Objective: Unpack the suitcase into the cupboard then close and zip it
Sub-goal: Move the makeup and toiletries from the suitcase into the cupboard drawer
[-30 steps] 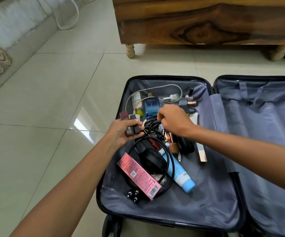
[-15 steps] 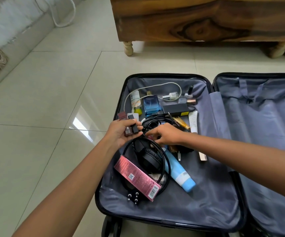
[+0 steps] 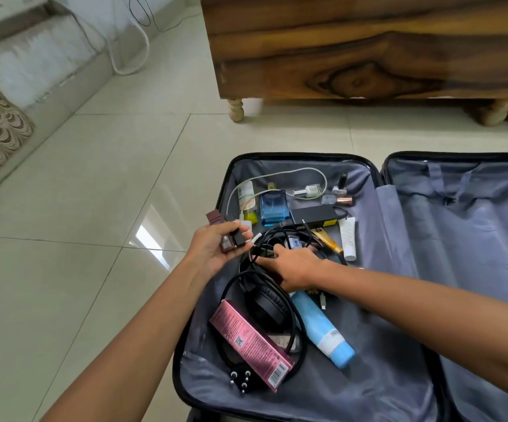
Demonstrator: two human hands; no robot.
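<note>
Suitcase (image 3: 377,190) lies open flat on the tiled floor (image 3: 94,208), grey lining, loaded half at centre, other half at 3 o'clock holding only straps. Wooden cupboard (image 3: 368,47) on turned legs at 12 o'clock, well apart from the case. Left hand (image 3: 213,248) at the case's 9 o'clock rim, fingers curled round a few small lipstick-type cases (image 3: 231,239), brown and black. Right hand (image 3: 292,266) reaches across into the black cable tangle (image 3: 277,239) mid-case, fingertips on the cords; pinching or only touching, cannot tell. At 12 o'clock of the hands: blue perfume bottle (image 3: 273,207), black power adapter (image 3: 313,215), white cable (image 3: 292,173), nail polish bottles (image 3: 338,190), white tube (image 3: 347,239). At 6 o'clock of the hands: black headphones (image 3: 266,306), pink box (image 3: 251,342) lying over the cord loop, blue tube (image 3: 322,330) just beside the headphones, black plug (image 3: 242,380) near the front rim.
</note>
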